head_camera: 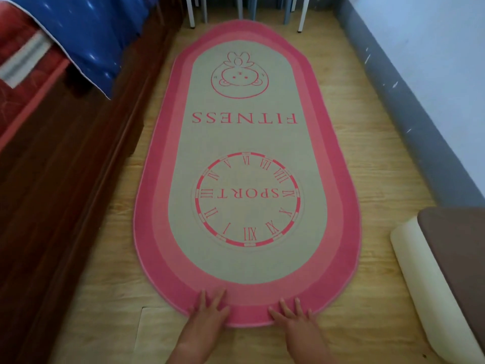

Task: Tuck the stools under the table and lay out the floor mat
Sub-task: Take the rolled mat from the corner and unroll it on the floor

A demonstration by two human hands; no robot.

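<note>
From my seat I see one oval floor mat with a pink border and beige centre [246, 143], spread flat along the pale wood-plank floor [367, 153]. Its print reads upside down to me: a clock face marked SPORT nearest, the word FITNESS in the middle, and a rabbit figure at the far end.

Left of the mat stands a dark brown wooden bed frame [65, 179]. A red mattress [23, 61] lies on it, and a blue sheet [86, 35] hangs over the mattress corner. Right of the mat runs a white wall with a grey skirting band [409, 122]. Near the mat's near right curve sits a brown-topped piece with a rounded cream edge [451, 253].

Beyond the mat's far end I count two white metal legs [191, 11] reaching the floor. Grey-blue legs [287, 9] stand between them, cropped by the frame, so I cannot count them or see any seats.

Both of the person's hands are on the mat. The left hand [207, 315] and the right hand [296, 319] lie flat on its near pink border, fingers straight and spread, gripping nothing.

The mat's left edge runs close to the bed frame with a narrow strip of floor between. The strip on its right is wider. The far tip lies just short of the white legs.
</note>
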